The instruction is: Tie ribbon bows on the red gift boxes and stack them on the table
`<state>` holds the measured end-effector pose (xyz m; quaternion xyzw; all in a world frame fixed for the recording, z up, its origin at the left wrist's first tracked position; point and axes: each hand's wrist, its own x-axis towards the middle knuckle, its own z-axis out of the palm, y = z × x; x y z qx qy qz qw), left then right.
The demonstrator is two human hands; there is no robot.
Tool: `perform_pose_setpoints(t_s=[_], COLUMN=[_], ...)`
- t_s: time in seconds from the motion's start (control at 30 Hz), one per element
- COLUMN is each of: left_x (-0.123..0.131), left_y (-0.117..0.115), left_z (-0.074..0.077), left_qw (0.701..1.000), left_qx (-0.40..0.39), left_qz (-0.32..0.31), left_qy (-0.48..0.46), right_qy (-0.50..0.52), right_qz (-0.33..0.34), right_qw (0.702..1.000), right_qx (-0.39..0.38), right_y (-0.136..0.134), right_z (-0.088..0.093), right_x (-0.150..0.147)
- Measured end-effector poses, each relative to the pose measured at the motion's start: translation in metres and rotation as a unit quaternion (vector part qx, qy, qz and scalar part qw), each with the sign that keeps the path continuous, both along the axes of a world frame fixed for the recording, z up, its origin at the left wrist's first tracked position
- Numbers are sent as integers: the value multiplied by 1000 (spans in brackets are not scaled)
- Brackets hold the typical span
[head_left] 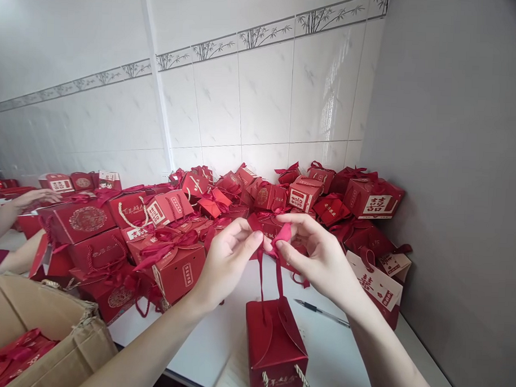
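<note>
A small red gift box [277, 338] with gold rope handles stands at the front of the white table. Two strands of dark red ribbon [279, 279] run up from its closed top flaps to my hands. My left hand [230, 257] pinches one part of the ribbon between thumb and fingers above the box. Close beside it, my right hand [313, 249] pinches a brighter pink-red part of the ribbon. The fingertips of both hands nearly meet there.
Many red gift boxes [179, 264] are heaped along the tiled wall [265, 92]. A pen [321, 312] lies right of the box on the table [202, 338]. An open cardboard carton [75, 351] holding red packaging stands front left. Another person's hands [35, 197] work at far left.
</note>
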<state>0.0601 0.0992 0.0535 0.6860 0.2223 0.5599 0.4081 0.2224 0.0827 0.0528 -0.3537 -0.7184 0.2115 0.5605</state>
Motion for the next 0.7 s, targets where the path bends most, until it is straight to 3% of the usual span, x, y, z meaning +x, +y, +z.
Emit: perform_pose_setpoints(t_s=[0.3,0.47,0.7], left_x=[-3,-6,-15], left_y=[2,2,4], left_z=[-7,-13,-25], left_qw=[997,992,984], left_qx=[-26,-58,-116], left_qz=[-21,17,56], left_qy=[-63,-109,-126], right_qy=[-9,-45,-98], right_qz=[-59,-116,-126], right_qw=[998,992,985], right_qx=[6,-4,-58], right_y=[0,0,-6], right_z=[2,5,10], right_x=[5,14,24])
